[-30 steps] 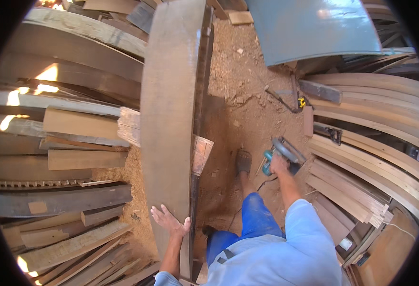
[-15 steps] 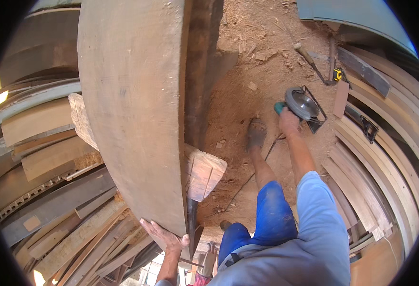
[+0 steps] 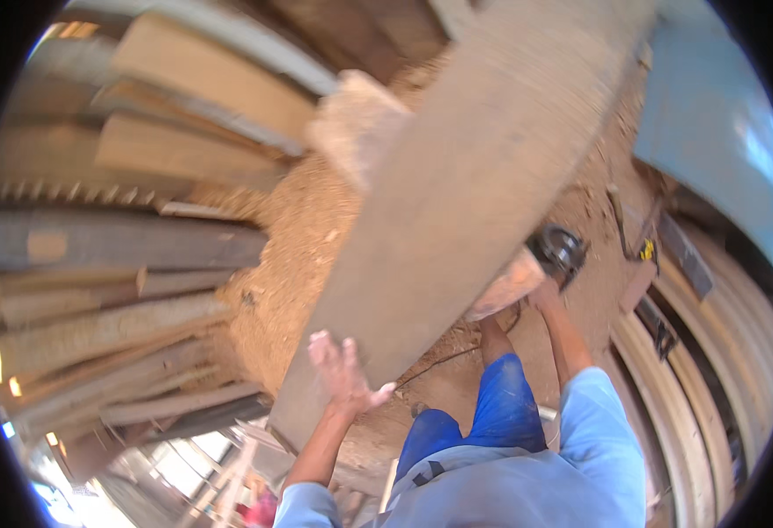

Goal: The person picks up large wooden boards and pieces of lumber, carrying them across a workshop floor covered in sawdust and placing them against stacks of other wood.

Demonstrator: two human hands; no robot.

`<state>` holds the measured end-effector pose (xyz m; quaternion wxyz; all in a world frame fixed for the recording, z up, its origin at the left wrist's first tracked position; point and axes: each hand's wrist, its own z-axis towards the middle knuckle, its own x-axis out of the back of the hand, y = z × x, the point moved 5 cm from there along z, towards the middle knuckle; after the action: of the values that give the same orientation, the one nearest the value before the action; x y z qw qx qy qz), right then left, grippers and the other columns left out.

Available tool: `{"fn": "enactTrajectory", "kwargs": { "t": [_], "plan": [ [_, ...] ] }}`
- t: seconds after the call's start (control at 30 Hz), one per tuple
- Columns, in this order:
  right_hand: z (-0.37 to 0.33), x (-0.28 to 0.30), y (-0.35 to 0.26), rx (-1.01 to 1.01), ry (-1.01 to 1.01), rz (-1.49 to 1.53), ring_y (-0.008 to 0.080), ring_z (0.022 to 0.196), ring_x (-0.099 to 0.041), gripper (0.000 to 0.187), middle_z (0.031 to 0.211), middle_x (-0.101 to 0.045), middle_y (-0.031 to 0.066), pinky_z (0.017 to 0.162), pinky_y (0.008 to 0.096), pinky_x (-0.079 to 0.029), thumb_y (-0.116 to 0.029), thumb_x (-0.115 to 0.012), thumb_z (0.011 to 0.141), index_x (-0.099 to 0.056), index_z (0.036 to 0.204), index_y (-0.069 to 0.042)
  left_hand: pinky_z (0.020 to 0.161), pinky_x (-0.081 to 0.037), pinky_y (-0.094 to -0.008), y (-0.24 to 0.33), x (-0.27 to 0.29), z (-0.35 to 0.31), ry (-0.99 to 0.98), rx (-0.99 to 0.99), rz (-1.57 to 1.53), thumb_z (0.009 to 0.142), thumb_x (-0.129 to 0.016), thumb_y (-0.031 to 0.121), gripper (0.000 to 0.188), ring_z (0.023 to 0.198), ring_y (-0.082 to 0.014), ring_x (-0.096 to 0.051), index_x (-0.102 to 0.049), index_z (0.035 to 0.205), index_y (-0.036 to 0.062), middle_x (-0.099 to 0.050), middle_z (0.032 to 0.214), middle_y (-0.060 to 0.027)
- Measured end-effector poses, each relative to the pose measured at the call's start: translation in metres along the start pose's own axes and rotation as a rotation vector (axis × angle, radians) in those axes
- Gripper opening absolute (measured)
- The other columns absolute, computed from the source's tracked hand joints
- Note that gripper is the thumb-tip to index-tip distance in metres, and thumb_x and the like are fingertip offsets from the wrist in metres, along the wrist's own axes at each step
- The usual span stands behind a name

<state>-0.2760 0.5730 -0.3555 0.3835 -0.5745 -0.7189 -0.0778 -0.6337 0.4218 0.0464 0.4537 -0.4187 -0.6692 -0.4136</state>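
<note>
A wide, thick wooden plank runs slantwise from the upper right to the lower left. My left hand rests near the plank's closer end, fingers spread apart and thumb out toward its right edge. To the right of the plank, my right hand is closed on a circular saw. The saw's handle is mostly hidden, and its round guard sits close to the plank's right edge. Under the plank lies a pale wooden block, whose other end sticks out on the left side.
Stacked boards line the left side, more timber the right. Sawdust covers the ground. A dark cord trails by my legs. A yellow tape measure lies at the right, below a light blue panel.
My view has turned, so the plank now appears slanted. The saw in my right hand has come closer to the plank's right edge. My left hand remains at its near end, fingers more spread.
</note>
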Motion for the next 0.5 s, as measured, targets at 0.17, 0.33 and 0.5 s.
{"fn": "enactTrajectory", "kwargs": {
  "t": [0.17, 0.33, 0.5],
  "plan": [
    [-0.124, -0.002, -0.034, 0.146, -0.218, -0.065, 0.0443, 0.080, -0.062, 0.027, 0.083, -0.064, 0.0274, 0.067, 0.0507, -0.048, -0.025, -0.059, 0.081, -0.060, 0.094, -0.002, 0.111, -0.011, -0.0639, -0.011, 0.008, -0.024, -0.032, 0.126, -0.074, 0.075, -0.058, 0.067, 0.094, 0.139, -0.0520, -0.013, -0.034, 0.145, 0.0094, -0.017, 0.150, -0.0322],
    [-0.272, 0.009, -0.099, 0.219, -0.500, -0.023, 0.0394, 0.137, -0.033, 0.064, 0.147, -0.039, 0.0213, 0.114, 0.0402, -0.027, -0.048, -0.052, 0.090, -0.043, 0.143, -0.014, 0.114, -0.010, -0.0579, -0.008, 0.020, -0.053, 0.016, 0.230, -0.079, 0.082, -0.058, 0.057, 0.081, 0.142, -0.0462, -0.013, -0.034, 0.146, 0.0133, -0.019, 0.151, -0.0298],
    [-0.337, 0.101, -0.169, 0.595, -0.776, -0.127, 0.0354, 0.128, -0.042, 0.046, 0.132, -0.052, 0.0217, 0.106, 0.0438, -0.034, -0.046, -0.055, 0.090, -0.065, 0.118, -0.010, 0.115, -0.017, -0.0537, 0.009, 0.028, -0.086, 0.166, 0.326, -0.205, 0.087, -0.057, 0.042, 0.065, 0.143, -0.0411, -0.018, -0.042, 0.140, 0.0075, -0.024, 0.152, -0.0254]
  ]
}}
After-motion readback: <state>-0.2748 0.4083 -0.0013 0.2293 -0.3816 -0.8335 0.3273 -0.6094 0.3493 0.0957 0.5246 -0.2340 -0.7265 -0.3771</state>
